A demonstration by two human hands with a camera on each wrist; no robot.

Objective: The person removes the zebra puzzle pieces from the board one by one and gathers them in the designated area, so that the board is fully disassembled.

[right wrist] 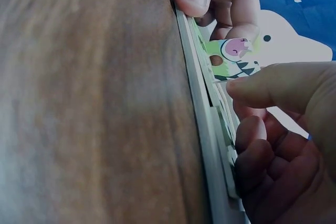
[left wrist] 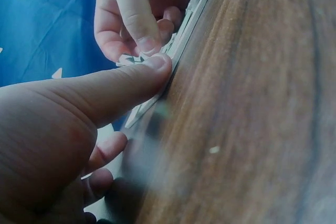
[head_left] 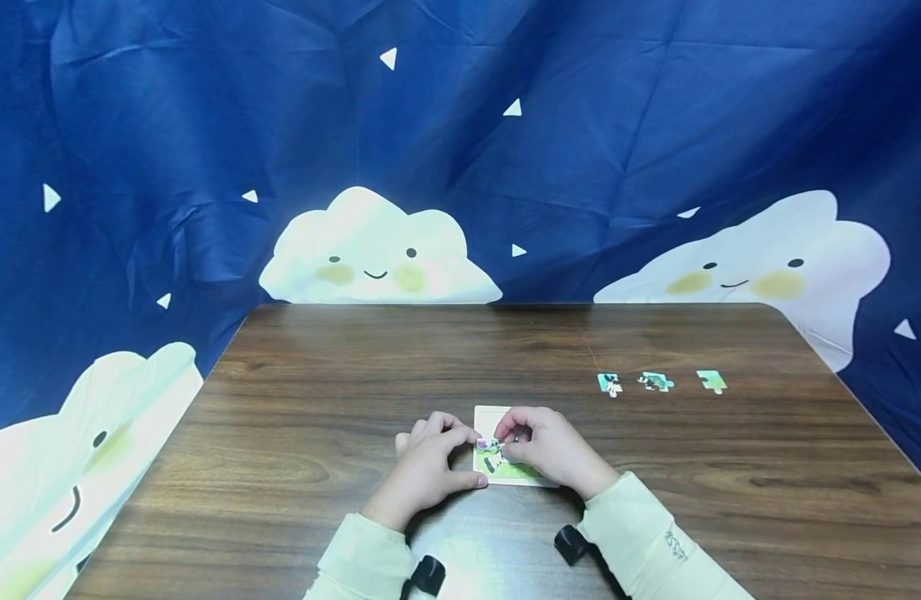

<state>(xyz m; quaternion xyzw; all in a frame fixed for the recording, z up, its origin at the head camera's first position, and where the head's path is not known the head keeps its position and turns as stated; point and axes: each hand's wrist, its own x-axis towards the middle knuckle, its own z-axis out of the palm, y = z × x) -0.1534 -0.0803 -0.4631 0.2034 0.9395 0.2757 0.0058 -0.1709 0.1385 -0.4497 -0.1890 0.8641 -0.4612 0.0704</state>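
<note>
A small puzzle board (head_left: 520,475) with a pale rim and a green picture lies flat on the table. My right hand (head_left: 553,446) pinches a puzzle piece (right wrist: 231,59) between thumb and finger, over the board's left part. That piece shows a pink snout and dark stripes, and in the right wrist view it stands tilted off the board. At the board's left edge is my left hand (head_left: 427,467). Its thumb (left wrist: 126,90) presses on the near left corner, and its index fingertip is close to the piece. The right hand hides much of the board.
Three loose puzzle pieces lie in a row toward the back right: a blue and white one (head_left: 609,384), a dark and teal one (head_left: 657,382) and a green one (head_left: 711,382). Behind the brown wooden table (head_left: 317,375) hangs a blue cloth (head_left: 460,150) with clouds.
</note>
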